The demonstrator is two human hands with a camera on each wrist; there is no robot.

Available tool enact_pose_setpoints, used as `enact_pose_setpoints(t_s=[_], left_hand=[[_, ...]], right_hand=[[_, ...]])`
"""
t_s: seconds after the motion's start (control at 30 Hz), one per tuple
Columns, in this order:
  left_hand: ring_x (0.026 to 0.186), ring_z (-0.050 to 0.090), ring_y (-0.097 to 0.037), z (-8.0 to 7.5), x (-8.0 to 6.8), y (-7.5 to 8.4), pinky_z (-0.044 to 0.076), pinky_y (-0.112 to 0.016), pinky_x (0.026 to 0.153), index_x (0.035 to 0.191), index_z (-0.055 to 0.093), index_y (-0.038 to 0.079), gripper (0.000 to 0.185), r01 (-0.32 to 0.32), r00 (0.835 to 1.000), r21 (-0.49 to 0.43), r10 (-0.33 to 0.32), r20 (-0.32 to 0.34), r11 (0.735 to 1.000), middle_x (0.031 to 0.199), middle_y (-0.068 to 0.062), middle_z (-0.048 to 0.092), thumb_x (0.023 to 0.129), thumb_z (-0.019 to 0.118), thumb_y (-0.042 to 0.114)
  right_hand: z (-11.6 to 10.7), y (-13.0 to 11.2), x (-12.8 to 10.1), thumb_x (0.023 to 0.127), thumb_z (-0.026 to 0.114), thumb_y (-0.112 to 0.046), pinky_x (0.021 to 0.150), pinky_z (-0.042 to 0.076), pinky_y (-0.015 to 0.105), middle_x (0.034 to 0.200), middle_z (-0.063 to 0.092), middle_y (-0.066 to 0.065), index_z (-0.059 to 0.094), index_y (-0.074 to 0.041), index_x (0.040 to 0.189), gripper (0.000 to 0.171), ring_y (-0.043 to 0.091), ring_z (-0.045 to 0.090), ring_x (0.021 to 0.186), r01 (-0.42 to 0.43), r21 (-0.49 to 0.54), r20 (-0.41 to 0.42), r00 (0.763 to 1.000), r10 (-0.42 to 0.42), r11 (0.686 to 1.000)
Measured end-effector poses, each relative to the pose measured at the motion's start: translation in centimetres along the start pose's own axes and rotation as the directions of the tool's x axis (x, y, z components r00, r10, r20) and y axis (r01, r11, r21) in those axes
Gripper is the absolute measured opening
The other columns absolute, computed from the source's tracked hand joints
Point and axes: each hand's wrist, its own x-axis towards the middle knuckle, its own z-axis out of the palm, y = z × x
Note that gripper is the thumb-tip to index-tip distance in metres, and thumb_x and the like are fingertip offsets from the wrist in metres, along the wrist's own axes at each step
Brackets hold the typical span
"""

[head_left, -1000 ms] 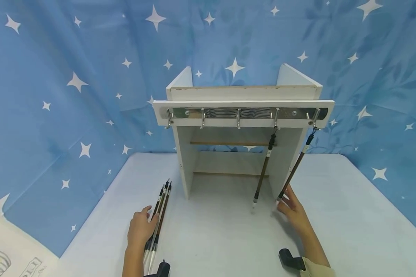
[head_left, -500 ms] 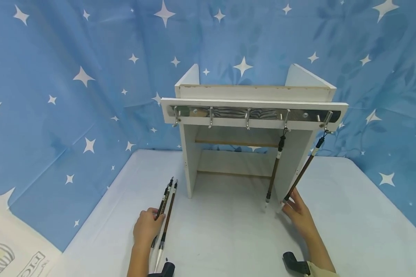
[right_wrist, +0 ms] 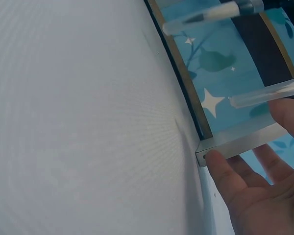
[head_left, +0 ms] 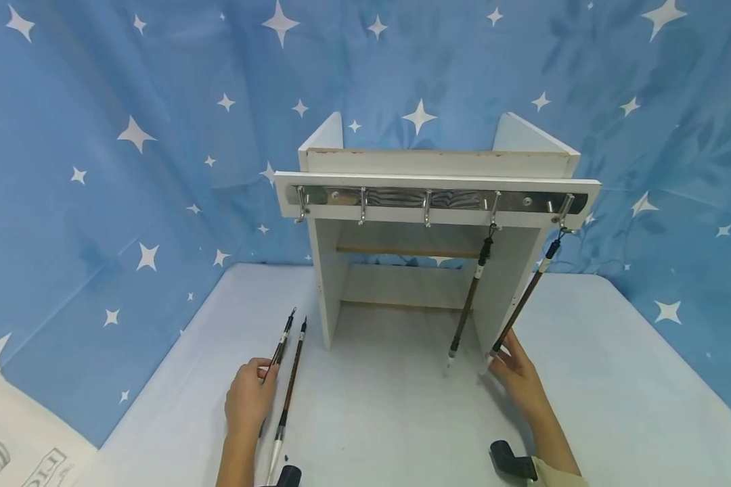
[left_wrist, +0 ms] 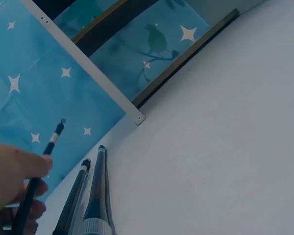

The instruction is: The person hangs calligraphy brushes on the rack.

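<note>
My left hand (head_left: 248,399) pinches a dark-handled writing brush (left_wrist: 28,200) between thumb and fingers; its small top loop points up and away. Two more brushes lie beside it, one with a brown handle (head_left: 294,379) and a darker one (left_wrist: 73,200). On the right, my right hand (head_left: 520,382) has its fingertips at the bottom corner of the rack's side panel (right_wrist: 250,142). Its thumb is close by the clear cap of a hanging brush (head_left: 526,291). A second brush (head_left: 470,297) hangs from the neighbouring hook.
The white rack (head_left: 438,164) stands at mid-table against a blue star-patterned curtain (head_left: 176,135). Several metal hooks line its front bar (head_left: 396,220); the left three carry no brush. A printed cloth (head_left: 24,433) shows at the lower left of the white table (head_left: 371,419).
My left hand has gone from hovering beside the bunched brushes to pinching one and drawing it left, apart from the brown-handled brush. The right hand has stayed by the side panel.
</note>
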Motion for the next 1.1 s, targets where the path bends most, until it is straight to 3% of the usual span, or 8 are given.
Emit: enact_pose_setpoints(t_s=[0.13, 0.27, 0.37, 0.5, 0.63, 0.77, 0.93, 1.1], left_hand=[[0.064, 0.056, -0.018, 0.1, 0.1, 0.7, 0.04, -0.026, 0.05, 0.105, 0.064, 0.004, 0.028, -0.059, 0.996, -0.046, 0.055, -0.075, 0.997, 0.086, -0.01, 0.063, 0.089, 0.058, 0.026], [0.059, 0.06, -0.013, 0.1, 0.1, 1.4, 0.042, -0.023, 0.05, 0.106, 0.061, 0.005, 0.025, -0.104, 0.989, -0.149, 0.087, -0.116, 0.983, 0.084, -0.01, 0.066, 0.09, 0.057, 0.024], [0.05, 0.057, -0.007, -0.3, 0.1, 1.9, 0.041, -0.021, 0.046, 0.109, 0.057, 0.006, 0.024, -0.098, 0.993, -0.24, 0.078, -0.091, 0.966, 0.083, -0.012, 0.066, 0.092, 0.055, 0.022], [0.046, 0.055, -0.006, -0.9, 0.4, 2.6, 0.042, -0.021, 0.044, 0.111, 0.053, 0.007, 0.023, -0.078, 0.996, -0.358, 0.057, -0.07, 0.931, 0.083, -0.015, 0.065, 0.093, 0.053, 0.021], [0.049, 0.058, -0.008, -1.7, 0.9, 3.5, 0.047, -0.02, 0.046, 0.112, 0.054, 0.007, 0.024, -0.13, 0.989, -0.521, 0.072, -0.13, 0.844, 0.083, -0.018, 0.064, 0.092, 0.054, 0.021], [0.053, 0.06, -0.004, -3.4, 1.8, 5.0, 0.05, -0.019, 0.051, 0.112, 0.056, 0.005, 0.025, -0.244, 0.964, -0.607, 0.12, -0.238, 0.757, 0.078, -0.009, 0.066, 0.092, 0.054, 0.02], [0.058, 0.061, 0.003, -5.8, 2.6, 6.9, 0.051, -0.015, 0.056, 0.11, 0.056, 0.002, 0.024, -0.36, 0.927, -0.59, 0.203, -0.317, 0.723, 0.072, 0.016, 0.064, 0.092, 0.055, 0.017], [0.063, 0.063, 0.002, -8.1, 2.0, 8.2, 0.047, -0.013, 0.055, 0.108, 0.055, -0.001, 0.022, -0.441, 0.894, -0.584, 0.28, -0.349, 0.681, 0.074, 0.023, 0.064, 0.091, 0.056, 0.013]], right_hand=[[0.0, -0.3, 0.1, 0.093, 0.05, -0.008, 0.097, 0.033, 0.053, 0.147, 0.019, 0.028, 0.003, -0.026, 0.148, 0.074, 0.05, 0.033, 0.125, -0.003, -0.011, -0.013, 1.0, 0.003, 1.0], [-0.1, -0.2, -0.1, 0.092, 0.05, -0.009, 0.091, 0.045, 0.025, 0.146, 0.019, 0.029, 0.003, -0.024, 0.148, 0.074, 0.051, 0.032, 0.125, 0.003, 0.007, -0.014, 1.0, -0.003, 1.0], [0.0, -0.1, 0.0, 0.093, 0.051, -0.011, 0.084, 0.038, 0.008, 0.147, 0.019, 0.027, 0.005, -0.025, 0.148, 0.073, 0.051, 0.032, 0.125, 0.013, 0.018, -0.011, 1.0, -0.013, 1.0], [0.0, -0.2, 0.2, 0.092, 0.052, -0.013, 0.096, 0.043, 0.038, 0.148, 0.019, 0.026, 0.005, -0.027, 0.147, 0.073, 0.051, 0.032, 0.126, 0.0, 0.019, -0.011, 1.0, 0.001, 1.0], [0.0, -0.2, 0.3, 0.092, 0.052, -0.012, 0.099, 0.031, 0.059, 0.148, 0.016, 0.026, 0.003, -0.028, 0.147, 0.075, 0.051, 0.029, 0.127, -0.032, 0.04, -0.007, 0.999, 0.033, 0.999], [-0.1, -0.3, 0.4, 0.092, 0.052, -0.01, 0.098, 0.032, 0.059, 0.148, 0.017, 0.026, 0.003, -0.027, 0.147, 0.075, 0.051, 0.03, 0.127, -0.032, 0.034, -0.011, 0.999, 0.032, 0.999], [-0.2, -0.3, 0.4, 0.091, 0.052, -0.01, 0.098, 0.032, 0.058, 0.148, 0.017, 0.027, 0.004, -0.026, 0.147, 0.076, 0.05, 0.03, 0.127, -0.029, 0.033, -0.009, 1.0, 0.029, 0.999], [0.0, -0.4, 0.4, 0.091, 0.051, -0.008, 0.098, 0.032, 0.057, 0.148, 0.015, 0.027, 0.003, -0.025, 0.147, 0.076, 0.05, 0.029, 0.128, -0.043, 0.046, -0.003, 0.999, 0.043, 0.998]])
